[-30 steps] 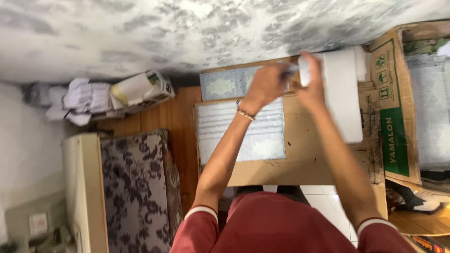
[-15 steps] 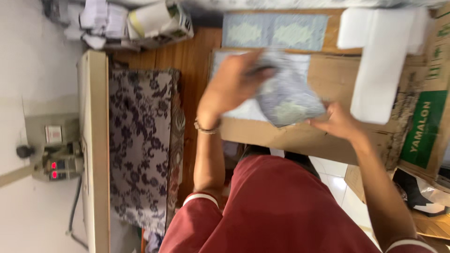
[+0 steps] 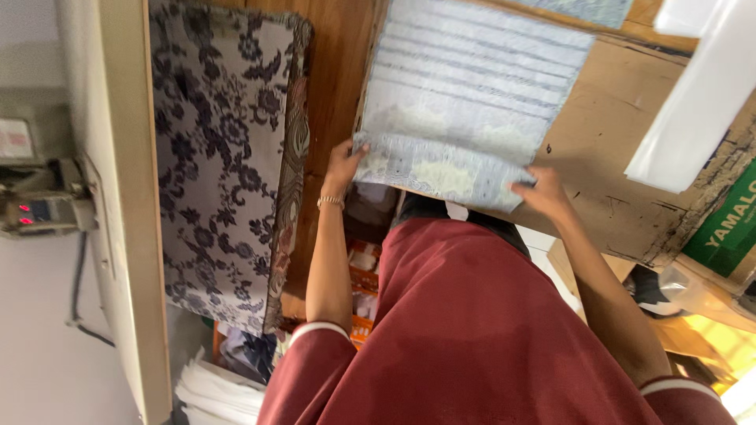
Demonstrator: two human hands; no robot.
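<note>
The left hand (image 3: 340, 167) pinched the near left corner of a pale printed packet (image 3: 441, 169); the right hand (image 3: 542, 193) gripped its near right corner. The packet lay at the near end of a stack of similar packets (image 3: 472, 94) on flattened cardboard (image 3: 622, 189). An uneven pull could skew the stack. No container contents were discernible.

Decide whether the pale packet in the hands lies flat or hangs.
Flat: the packet rests on the stack, both hands at its ends.
</note>
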